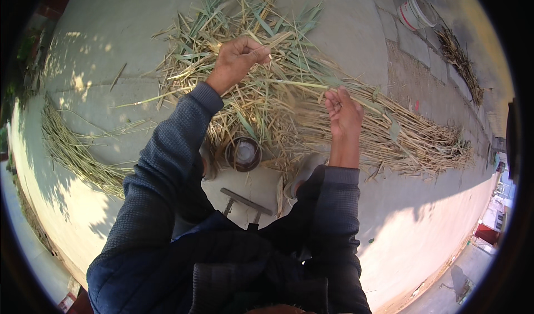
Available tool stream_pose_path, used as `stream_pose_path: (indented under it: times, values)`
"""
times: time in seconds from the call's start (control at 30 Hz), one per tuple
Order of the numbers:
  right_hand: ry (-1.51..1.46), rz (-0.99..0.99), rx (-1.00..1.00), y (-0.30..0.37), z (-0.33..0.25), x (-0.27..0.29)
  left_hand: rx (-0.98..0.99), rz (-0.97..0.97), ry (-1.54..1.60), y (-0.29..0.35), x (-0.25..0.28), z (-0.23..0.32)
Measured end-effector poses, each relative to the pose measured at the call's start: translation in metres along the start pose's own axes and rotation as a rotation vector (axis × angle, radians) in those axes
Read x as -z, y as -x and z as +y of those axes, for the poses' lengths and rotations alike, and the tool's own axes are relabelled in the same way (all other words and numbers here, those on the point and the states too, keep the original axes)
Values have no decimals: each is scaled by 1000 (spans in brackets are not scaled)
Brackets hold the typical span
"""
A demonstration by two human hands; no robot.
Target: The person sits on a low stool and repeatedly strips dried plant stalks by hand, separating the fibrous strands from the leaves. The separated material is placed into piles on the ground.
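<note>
My left hand (238, 62) is closed in a pinch over a heap of dry leaves and husks (239, 100). Whatever lies between its fingertips blends with the straw-coloured litter behind. Lower and to the right, my right hand (346, 114) has its fingers curled closed at a pale, slender reed-like stalk (300, 83). That stalk stretches leftward over the heap and past the fingers to the right. A thick bundle of dry stalks (417, 133) lies beyond my right hand, a greyish-green leaf on top. Between my feet stands a dark round container (243, 154) with a pale inside.
A curved bundle of thin greenish stalks (75, 147) lies at the left on the concrete ground (133, 41). Close to my body is a metal T-shaped bar (246, 201). At the upper right are a white bucket (417, 12) and a dark brushwood bundle (460, 64).
</note>
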State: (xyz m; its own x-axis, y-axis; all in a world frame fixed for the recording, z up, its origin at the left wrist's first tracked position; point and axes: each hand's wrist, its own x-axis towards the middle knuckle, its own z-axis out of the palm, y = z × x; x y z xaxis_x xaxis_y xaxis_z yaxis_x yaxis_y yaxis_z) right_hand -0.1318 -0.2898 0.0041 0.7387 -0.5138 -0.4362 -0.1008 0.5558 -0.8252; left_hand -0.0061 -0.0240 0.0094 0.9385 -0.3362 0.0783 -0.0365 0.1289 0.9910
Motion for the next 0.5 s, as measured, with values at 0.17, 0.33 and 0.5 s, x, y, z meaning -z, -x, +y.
stream_pose_path:
  times: [0.17, 0.33, 0.5]
  values:
    - [47, -1, 39, -3, -7, 8, -311, -4, -884, -1, 24, 3]
    - [7, -26, 20, -6, -6, 6, -436, -297, -688, 1, 17, 3]
    - [-80, -53, 22, -6, -6, 5, -190, -391, -725, 2, 8, 7]
